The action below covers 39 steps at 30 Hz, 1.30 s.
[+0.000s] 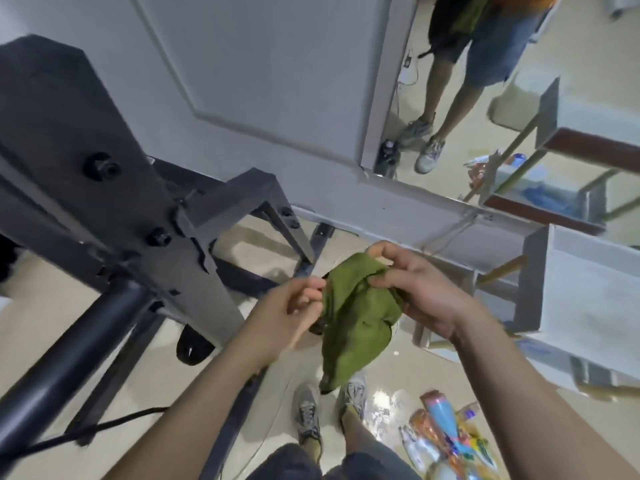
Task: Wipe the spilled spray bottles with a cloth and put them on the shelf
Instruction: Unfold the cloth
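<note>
A crumpled green cloth [356, 320] hangs between both my hands at chest height, above the floor. My right hand [415, 289] grips its upper part with fingers bunched into the fabric. On the cloth's left edge, my left hand [294, 306] pinches with its fingertips. Several colourful spray bottles [446, 441] lie in a heap on the tiled floor at the lower right, next to a wet shiny patch [384, 407]. A white shelf unit [585, 299] with wooden posts stands to the right of my hands.
A dark metal stand [114, 209] with bolts, legs and a black wheel fills the left. A wall mirror [502, 98] at the upper right reflects a person's legs and the shelf. My shoes [329, 407] are below the cloth. A black cable [86, 431] runs across the floor.
</note>
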Tool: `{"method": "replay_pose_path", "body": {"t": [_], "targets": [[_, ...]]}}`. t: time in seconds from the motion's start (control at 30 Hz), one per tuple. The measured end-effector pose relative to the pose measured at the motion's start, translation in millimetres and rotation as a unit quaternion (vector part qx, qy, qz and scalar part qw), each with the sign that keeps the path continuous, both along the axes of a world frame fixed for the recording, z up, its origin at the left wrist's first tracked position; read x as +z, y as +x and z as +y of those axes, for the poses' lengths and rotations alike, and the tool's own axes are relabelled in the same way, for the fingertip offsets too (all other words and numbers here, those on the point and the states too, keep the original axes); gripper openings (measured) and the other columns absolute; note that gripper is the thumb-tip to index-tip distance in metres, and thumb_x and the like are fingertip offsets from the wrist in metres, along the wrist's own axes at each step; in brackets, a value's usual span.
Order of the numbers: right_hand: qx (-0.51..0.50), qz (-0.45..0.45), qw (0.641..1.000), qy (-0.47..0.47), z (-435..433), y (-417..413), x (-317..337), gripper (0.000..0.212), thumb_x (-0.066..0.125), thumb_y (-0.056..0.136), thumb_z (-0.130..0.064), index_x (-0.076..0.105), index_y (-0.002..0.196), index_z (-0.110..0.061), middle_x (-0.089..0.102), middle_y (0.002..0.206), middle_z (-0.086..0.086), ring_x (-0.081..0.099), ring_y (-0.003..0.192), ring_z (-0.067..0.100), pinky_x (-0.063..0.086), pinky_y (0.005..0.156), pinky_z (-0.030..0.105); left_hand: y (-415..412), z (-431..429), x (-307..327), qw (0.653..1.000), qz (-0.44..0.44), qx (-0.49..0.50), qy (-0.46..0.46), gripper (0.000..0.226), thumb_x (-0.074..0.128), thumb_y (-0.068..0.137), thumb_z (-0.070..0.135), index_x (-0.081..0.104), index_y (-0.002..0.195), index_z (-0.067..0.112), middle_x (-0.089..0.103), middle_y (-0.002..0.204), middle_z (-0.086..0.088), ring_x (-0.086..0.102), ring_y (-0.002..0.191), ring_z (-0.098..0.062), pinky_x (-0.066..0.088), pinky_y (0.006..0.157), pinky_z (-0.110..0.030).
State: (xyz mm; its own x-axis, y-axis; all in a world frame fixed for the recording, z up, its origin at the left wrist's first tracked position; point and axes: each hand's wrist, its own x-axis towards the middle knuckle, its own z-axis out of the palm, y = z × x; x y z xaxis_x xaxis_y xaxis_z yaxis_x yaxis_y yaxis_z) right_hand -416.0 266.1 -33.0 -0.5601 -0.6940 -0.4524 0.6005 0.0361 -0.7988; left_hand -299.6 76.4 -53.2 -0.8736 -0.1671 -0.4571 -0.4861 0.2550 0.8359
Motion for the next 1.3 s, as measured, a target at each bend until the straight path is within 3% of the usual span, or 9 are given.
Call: {"method": "replay_pose_path", "body": {"t": [0.07,0.27,0.4,0.57,0.67,0.77,0.87,1.1,1.3], "targets": [[0.037,0.017,0.999,0.006,12.5,7.5,-1.5,0.018,0.061,0.077,-0.008,0.059,0.094,-0.012,0.064,0.083,0.011,0.064,0.067,0.017,0.052,0.058,0.023,-14.7,17.9,1.5,0.999,0.029,-0.020,0.010,0.039,0.061,0.092,0.006,0.060,0.110,0.040,0.066,0.089,0.022,0.061,0.065,0.005,0.048,0.061,-0.013],[-0.035,0.056,0.998,0.008,74.9,33.3,6.2,0.015,0.059,0.079,-0.009,0.066,0.093,-0.010,0.061,0.085,0.012,0.059,0.072,0.018,0.046,0.064,0.027,-39.7,69.5,-0.6,0.985,0.044,-0.162,0.036,0.052,0.065,0.069,0.023,0.060,0.114,0.048,0.065,0.117,0.014,0.060,0.115,-0.016,0.046,0.100,-0.035],[-0.090,0.084,0.992,0.009,115.8,72.1,12.8,0.023,0.065,0.080,0.001,0.065,0.097,-0.015,0.067,0.087,0.010,0.062,0.076,0.025,0.048,0.068,0.036,-45.3,96.3,-13.0,0.979,0.072,-0.190,-0.026,0.018,0.071,0.072,0.011,0.072,0.085,0.023,0.065,0.088,0.006,0.061,0.091,-0.021,0.050,0.078,-0.032],[-0.114,0.236,0.914,0.310,162.3,136.9,-12.2,0.056,0.075,0.077,0.002,0.060,0.120,-0.030,0.064,0.123,-0.009,0.065,0.100,0.021,0.057,0.084,0.039,-27.2,127.0,6.8,0.975,0.123,-0.161,0.090,0.012,0.060,0.080,0.017,0.070,0.085,0.011,0.070,0.082,-0.012,0.065,0.075,-0.027,0.052,0.070,-0.039],[-0.084,0.223,0.864,0.443,189.6,180.2,-40.1,0.030,0.063,0.080,0.001,0.070,0.088,-0.027,0.072,0.085,-0.010,0.066,0.077,0.010,0.054,0.077,0.035,-18.9,144.6,18.0,0.973,0.062,-0.043,0.219,0.017,0.056,0.084,0.017,0.072,0.080,0.014,0.070,0.079,-0.007,0.065,0.075,-0.021,0.051,0.073,-0.032],[-0.212,0.109,0.880,0.411,204.9,220.9,-48.9,0.033,0.056,0.088,0.005,0.070,0.073,-0.022,0.067,0.067,-0.010,0.058,0.064,0.006,0.046,0.071,0.022,-20.1,152.2,26.4,0.955,-0.018,-0.007,0.296,0.031,0.050,0.093,0.026,0.076,0.080,0.016,0.074,0.082,-0.006,0.070,0.077,-0.019,0.055,0.072,-0.029],[-0.290,0.020,0.905,0.311,199.3,243.8,-42.4,0.015,0.061,0.095,-0.009,0.072,0.101,-0.018,0.069,0.088,-0.004,0.061,0.078,0.007,0.048,0.070,0.017,-9.4,171.6,32.5,0.950,-0.067,-0.103,0.288,0.047,0.044,0.095,0.023,0.078,0.063,0.020,0.073,0.071,-0.003,0.069,0.066,-0.015,0.056,0.063,-0.023],[-0.293,0.065,0.945,0.128,191.2,244.4,-37.6,0.088,0.074,0.080,-0.015,0.030,0.148,-0.048,0.043,0.152,-0.012,0.040,0.140,0.014,0.044,0.107,0.049,33.6,207.9,17.2,0.908,-0.166,-0.263,0.281,0.028,0.046,0.098,0.021,0.069,0.107,0.008,0.068,0.095,-0.016,0.067,0.078,-0.021,0.056,0.065,-0.028],[-0.230,0.131,0.946,0.186,238.0,244.6,-27.9,0.029,0.070,0.079,-0.006,0.068,0.108,-0.002,0.070,0.105,0.019,0.065,0.095,0.024,0.054,0.083,0.046,46.7,225.9,9.7,0.830,-0.139,-0.318,0.435,0.038,0.073,0.072,0.027,0.074,0.108,0.013,0.071,0.108,-0.013,0.067,0.100,-0.024,0.055,0.089,-0.035]]}}
